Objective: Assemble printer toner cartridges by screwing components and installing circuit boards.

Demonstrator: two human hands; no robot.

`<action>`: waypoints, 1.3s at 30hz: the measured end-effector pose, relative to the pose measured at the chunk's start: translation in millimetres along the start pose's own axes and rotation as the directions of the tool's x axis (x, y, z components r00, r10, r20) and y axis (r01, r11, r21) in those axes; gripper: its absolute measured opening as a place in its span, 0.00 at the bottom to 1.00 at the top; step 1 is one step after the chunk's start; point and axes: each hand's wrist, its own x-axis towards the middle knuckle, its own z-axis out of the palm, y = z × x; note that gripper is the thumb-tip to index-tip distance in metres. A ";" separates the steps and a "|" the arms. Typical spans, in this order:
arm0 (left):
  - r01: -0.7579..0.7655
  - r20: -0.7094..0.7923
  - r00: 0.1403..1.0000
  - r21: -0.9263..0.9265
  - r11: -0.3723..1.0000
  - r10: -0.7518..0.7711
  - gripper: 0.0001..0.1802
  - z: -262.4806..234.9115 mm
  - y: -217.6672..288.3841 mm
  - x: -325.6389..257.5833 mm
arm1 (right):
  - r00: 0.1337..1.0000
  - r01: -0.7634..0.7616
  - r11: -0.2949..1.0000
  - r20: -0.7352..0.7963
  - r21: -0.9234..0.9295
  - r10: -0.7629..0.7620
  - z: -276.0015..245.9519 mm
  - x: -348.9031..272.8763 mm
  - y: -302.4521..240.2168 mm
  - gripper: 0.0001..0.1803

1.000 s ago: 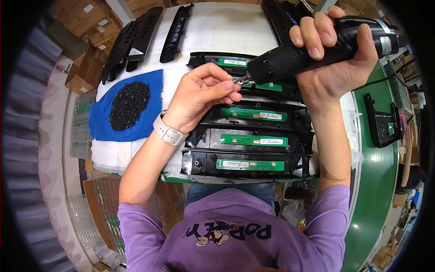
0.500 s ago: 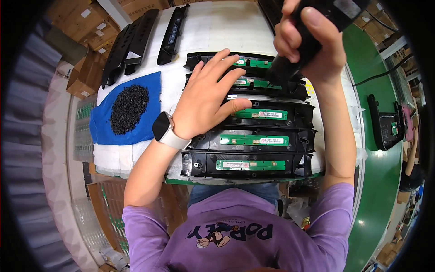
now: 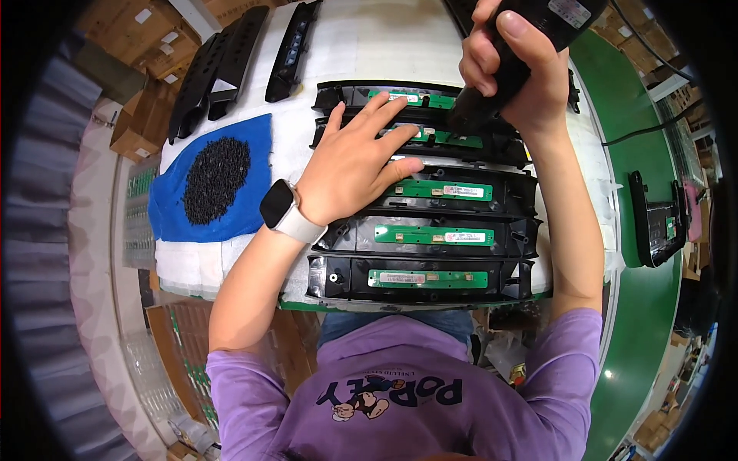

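Note:
My right hand is wrapped around a black electric screwdriver, tilted with its nose down at the second housing from the far end. The bit's tip is too dark to make out. My left hand lies with fingers spread over the left part of the farther housings, fingertips on or near their boards. These long black plastic housings lie in a row, each with a narrow green circuit board inside. My left fingers partly cover the boards of the far ones.
Left of the row, a blue cloth bears a heap of small black screw-like pieces. Other black housings stand at the far left. On the green surface at right lies another black housing. Cables hang at the far right.
The screwdriver and my right hand have shifted slightly left. My left hand has slid a little left, its thumb drawn back from the third housing's board.

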 end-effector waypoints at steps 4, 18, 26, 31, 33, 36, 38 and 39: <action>0.003 -0.010 1.000 -0.003 1.000 -0.003 0.22 1.7 -1.5 -1.6 | 1.000 0.007 1.000 0.013 -0.026 -0.006 1.8 -0.7 0.7 0.13; -0.016 -0.031 0.999 0.008 1.000 0.016 0.22 3.6 0.3 -0.2 | 0.926 0.044 0.908 0.325 0.417 -0.194 -24.7 32.4 36.7 0.13; -0.006 -0.029 1.000 0.014 1.000 0.006 0.22 4.3 -2.3 -2.4 | 0.777 -0.108 0.625 0.458 0.773 -0.432 -22.3 33.0 38.3 0.13; -0.007 -0.024 1.000 0.020 1.000 0.008 0.23 2.9 -2.5 -3.1 | 1.000 -0.006 1.000 0.010 -0.029 0.006 -9.7 6.4 7.4 0.14; -0.046 -0.064 0.997 0.025 0.999 0.047 0.23 4.7 0.4 -0.1 | 0.926 0.058 0.913 0.320 0.405 -0.200 -27.8 31.8 37.0 0.14; -0.075 -0.131 0.989 -0.005 0.997 0.074 0.23 4.5 -2.0 1.8 | 0.729 -0.167 0.556 0.482 0.814 -0.486 -25.4 39.8 46.7 0.15; -0.066 -0.160 0.985 -0.039 0.997 0.059 0.23 -2.1 -3.9 1.2 | 0.658 -0.235 0.441 0.475 0.866 -0.584 -4.7 45.1 43.7 0.18; -0.092 -0.175 0.982 -0.108 0.990 0.072 0.24 -9.3 -4.1 1.4 | 0.918 -0.016 0.768 0.314 0.640 -0.243 2.1 21.1 24.9 0.19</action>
